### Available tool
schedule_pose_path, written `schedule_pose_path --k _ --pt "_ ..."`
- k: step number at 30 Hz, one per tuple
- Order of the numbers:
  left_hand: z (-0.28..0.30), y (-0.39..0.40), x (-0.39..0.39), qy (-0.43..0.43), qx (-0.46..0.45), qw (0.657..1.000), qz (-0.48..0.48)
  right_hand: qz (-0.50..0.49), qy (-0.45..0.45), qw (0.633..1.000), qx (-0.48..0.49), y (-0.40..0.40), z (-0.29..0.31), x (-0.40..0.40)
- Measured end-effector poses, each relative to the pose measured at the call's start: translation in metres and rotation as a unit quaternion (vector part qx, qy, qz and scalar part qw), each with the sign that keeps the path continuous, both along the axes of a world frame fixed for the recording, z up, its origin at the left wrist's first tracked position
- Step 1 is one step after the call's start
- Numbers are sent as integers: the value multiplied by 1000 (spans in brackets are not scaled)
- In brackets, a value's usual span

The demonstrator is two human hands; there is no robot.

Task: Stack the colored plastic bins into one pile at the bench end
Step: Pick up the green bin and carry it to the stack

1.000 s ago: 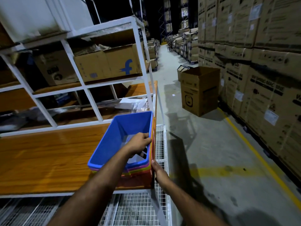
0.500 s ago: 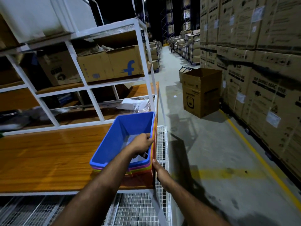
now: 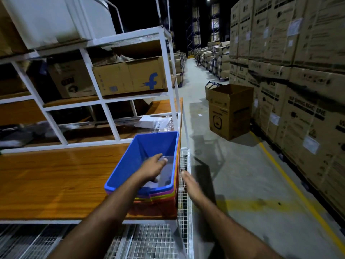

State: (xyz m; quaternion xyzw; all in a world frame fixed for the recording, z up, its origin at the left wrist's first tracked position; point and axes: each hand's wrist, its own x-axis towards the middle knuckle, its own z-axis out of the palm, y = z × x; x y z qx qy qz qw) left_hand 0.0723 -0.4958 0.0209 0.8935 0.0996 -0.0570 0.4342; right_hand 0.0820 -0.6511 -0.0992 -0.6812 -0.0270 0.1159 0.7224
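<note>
Warehouse aisle all around us: stacked cartons along one side, an open carton (image 3: 230,111) on the concrete floor, and a white shelving frame (image 3: 104,113) over the wooden bench (image 3: 56,180) we lean across. Our pile of bins (image 3: 158,198) sits at the bench's end, tight to the end edge and close to the near edge, right by the wire mesh panel (image 3: 183,165). On top is the blue bin (image 3: 149,146); under its rim show thin bands of pink, yellow and red rims, nested closely.

Our left hand (image 3: 152,167) reaches down inside the blue bin, fingers loosely spread and low over something pale on the bin's floor; we cannot tell whether it touches. Our right hand (image 3: 187,181) is outside the pile's end wall, fingers straight and together, holding nothing; contact with the wall is unclear.

We judge these bins light, stiff and smooth, apt to slide on the varnished wood. The rolled rims on the long sides look like the best hold, with both hands opposite each other. Pressing down evenly inside should seat the nest without tilting it.
</note>
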Motion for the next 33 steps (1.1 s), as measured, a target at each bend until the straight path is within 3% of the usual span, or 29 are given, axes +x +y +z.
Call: schedule_pose_path --k 4,7,9,11,13,20,24,29,33 --pt "13 50 -2 -90 137 986 1 -19 -70 997 -15 -3 53 16" --pt "22 86 -11 -118 175 977 18 -19 -185 974 -130 4 94 22" --pt "27 113 -17 -151 211 965 28 12 -276 933 -231 18 119 22" --pt "29 141 -22 -177 248 952 30 41 -359 868 -339 38 137 22" --pt "25 172 -31 -179 285 941 31 82 -389 820 -413 68 145 17" --pt "16 309 -87 -138 310 939 56 147 -482 693 -516 219 156 -11" --pt "17 406 -133 -138 344 924 91 170 -480 666 -545 336 152 -30" --pt "9 530 -189 -141 375 902 165 201 -467 673 -537 470 133 -61" --pt "-10 620 -230 -124 376 891 224 231 -484 651 -537 574 121 -77"
